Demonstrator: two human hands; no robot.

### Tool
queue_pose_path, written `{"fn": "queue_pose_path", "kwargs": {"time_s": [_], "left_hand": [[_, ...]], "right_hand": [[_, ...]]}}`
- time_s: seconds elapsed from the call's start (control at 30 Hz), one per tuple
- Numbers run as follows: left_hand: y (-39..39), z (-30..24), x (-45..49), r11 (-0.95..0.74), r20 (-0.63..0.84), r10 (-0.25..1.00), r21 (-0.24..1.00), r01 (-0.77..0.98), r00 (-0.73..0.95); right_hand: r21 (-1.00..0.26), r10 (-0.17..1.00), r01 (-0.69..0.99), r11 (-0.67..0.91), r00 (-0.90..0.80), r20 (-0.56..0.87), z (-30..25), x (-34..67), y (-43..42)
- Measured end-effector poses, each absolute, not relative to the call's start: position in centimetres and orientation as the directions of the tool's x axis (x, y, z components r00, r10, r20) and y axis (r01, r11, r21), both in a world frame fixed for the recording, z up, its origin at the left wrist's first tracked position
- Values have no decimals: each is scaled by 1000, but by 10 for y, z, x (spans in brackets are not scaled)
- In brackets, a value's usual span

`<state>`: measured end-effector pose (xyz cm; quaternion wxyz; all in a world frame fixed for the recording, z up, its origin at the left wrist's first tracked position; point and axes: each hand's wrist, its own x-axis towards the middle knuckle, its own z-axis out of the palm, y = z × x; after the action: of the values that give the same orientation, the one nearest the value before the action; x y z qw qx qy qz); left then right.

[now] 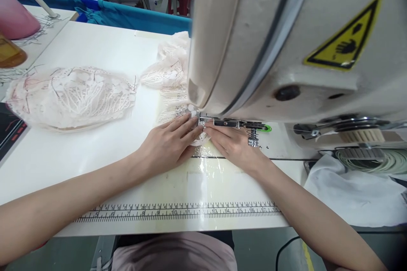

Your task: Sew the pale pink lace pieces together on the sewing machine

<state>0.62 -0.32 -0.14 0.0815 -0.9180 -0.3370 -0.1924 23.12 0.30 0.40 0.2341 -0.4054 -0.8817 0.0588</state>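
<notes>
Pale pink lace fabric (173, 78) lies under the head of a sewing machine (241, 42), bunched at the back and running to the presser foot area. My left hand (167, 142) lies with fingers stretched out on the lace, just left of the needle area. Close by on the right, my right hand (233, 142) has its fingers together at the lace's near edge, their tips partly covered by the metal attachment (225, 123). The needle itself is hidden by the machine head and fingers.
Another lace piece (73, 97) with loose dark threads lies at left on the white table (104, 152). A ruler strip (178, 211) runs along the front edge. White cloth (352, 194) sits at right. A pink thread cone (15, 15) stands back left, before blue cloth (136, 15).
</notes>
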Motion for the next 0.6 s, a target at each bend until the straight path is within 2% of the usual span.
{"fn": "queue_pose_path", "kwargs": {"time_s": [0.1, 0.23, 0.47, 0.6], "left_hand": [[-3, -1, 5, -794, 433, 521, -70, 604, 735], [-3, -1, 2, -844, 450, 417, -130, 520, 790], [-1, 1, -3, -834, 469, 446, -92, 544, 762], [0, 0, -5, -826, 488, 461, -70, 559, 741]], "right_hand": [[-247, 718, 684, 687, -585, 378, 1, 233, 4], [-121, 646, 666, 736, -638, 418, -9, 236, 4], [121, 559, 668, 734, -696, 451, -7, 228, -3], [149, 518, 645, 750, -712, 475, -1, 218, -6]]}}
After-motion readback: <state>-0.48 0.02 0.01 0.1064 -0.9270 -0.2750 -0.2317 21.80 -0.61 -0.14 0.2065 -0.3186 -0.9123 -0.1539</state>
